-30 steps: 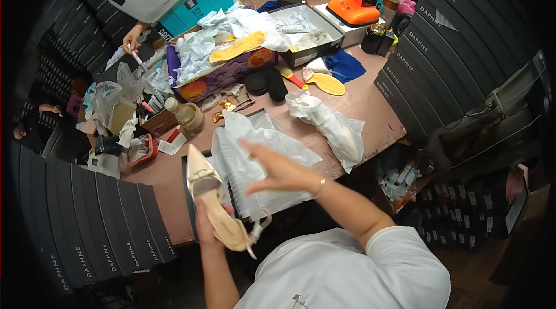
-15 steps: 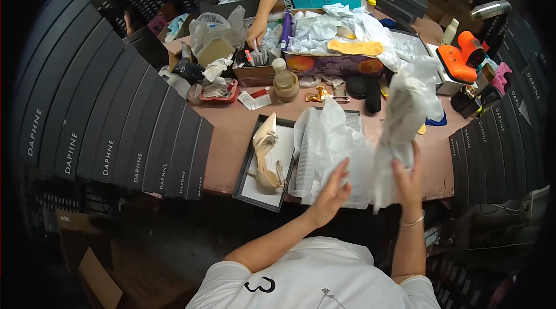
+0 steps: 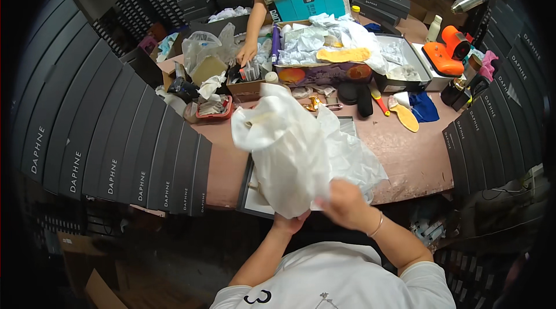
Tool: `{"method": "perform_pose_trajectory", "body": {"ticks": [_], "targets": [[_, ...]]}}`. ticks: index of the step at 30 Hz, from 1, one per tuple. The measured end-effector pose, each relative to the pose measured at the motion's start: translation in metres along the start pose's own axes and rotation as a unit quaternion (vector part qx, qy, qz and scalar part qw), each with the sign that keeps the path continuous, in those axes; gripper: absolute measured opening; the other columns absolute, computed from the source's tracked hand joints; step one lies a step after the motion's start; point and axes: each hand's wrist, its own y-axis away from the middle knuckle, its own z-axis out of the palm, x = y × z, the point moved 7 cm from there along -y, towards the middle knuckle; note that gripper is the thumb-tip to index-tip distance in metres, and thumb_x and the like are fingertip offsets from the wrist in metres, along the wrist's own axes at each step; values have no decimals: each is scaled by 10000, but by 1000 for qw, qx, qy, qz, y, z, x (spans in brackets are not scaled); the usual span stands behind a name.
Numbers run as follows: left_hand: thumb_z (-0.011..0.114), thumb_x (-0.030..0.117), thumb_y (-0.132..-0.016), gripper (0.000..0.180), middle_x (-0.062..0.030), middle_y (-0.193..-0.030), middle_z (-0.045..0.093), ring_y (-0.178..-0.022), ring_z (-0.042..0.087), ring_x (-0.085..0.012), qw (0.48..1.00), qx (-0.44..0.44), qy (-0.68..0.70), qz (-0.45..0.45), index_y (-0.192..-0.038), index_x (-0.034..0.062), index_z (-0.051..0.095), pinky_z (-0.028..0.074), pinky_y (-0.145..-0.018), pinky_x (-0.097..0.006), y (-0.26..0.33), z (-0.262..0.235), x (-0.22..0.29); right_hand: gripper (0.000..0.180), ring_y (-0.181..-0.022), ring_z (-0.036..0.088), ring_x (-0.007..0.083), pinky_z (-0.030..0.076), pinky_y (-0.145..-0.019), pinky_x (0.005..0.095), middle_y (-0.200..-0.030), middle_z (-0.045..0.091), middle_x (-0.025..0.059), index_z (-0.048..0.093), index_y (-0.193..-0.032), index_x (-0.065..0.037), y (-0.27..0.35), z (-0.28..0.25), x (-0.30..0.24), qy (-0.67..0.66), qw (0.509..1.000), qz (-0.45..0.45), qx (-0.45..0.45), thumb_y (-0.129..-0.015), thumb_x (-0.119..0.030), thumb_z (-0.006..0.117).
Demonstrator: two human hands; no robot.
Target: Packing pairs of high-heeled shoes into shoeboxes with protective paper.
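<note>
A bundle of white wrapping paper [image 3: 292, 158] is held up over the table's front edge; what is inside it, if anything, cannot be seen. From below, my left hand [image 3: 289, 223] grips its lower end, with the fingers partly behind the paper. My right hand [image 3: 349, 206] is beside the bundle's lower right, its fingertips blurred against the paper. Beneath the bundle is an open dark shoe box [image 3: 245, 196], mostly covered, and the shoe seen there before is almost wholly hidden. More crumpled white paper [image 3: 356, 161] lies to the right.
Stacks of dark shoe boxes [image 3: 124, 135] rise at left and right [image 3: 492, 135]. Across the table, another person's hand [image 3: 247, 52] reaches into a small carton [image 3: 246, 90]. A paper-filled carton [image 3: 324, 74], yellow insole [image 3: 407, 118], brush [image 3: 379, 102] and orange device [image 3: 443, 60] stand or lie behind.
The paper bundle has moved from the right to the middle, over the shoe box. My left hand has gone under it, and my right hand has swung left. The view has shifted slightly.
</note>
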Motion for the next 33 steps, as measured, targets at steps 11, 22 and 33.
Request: {"method": "perform_pose_trajectory", "body": {"ticks": [11, 22, 33], "targets": [[542, 199, -951, 328, -88, -1105, 644, -991, 619, -163, 891, -114, -435, 61, -1188, -21, 593, 504, -864, -309, 7, 4, 82, 628, -1067, 600, 230, 448, -944, 375, -1158, 636, 158, 508, -1298, 28, -33, -94, 4, -189, 969, 101, -125, -810, -309, 719], [590, 184, -900, 216, -203, -1231, 531, -1190, 466, -380, 448, -121, -741, 485, -933, -12, 675, 296, -1048, -492, -7, 164, 64, 207, -1041, 587, 214, 447, -908, 335, -1162, 610, 193, 638, -993, -12, 75, -148, 119, -277, 864, 241, 344, -881, -186, 636], [384, 619, -928, 692, -121, -1187, 599, -979, 589, -249, 999, 8, -32, 24, -1241, 20, 535, 474, -857, -416, -45, 76, 0, 316, -1069, 549, 218, 420, -923, 330, -1166, 566, 143, 574, -968, -34, 58, -43, 39, -318, 924, 107, 183, -887, -332, 640]]}}
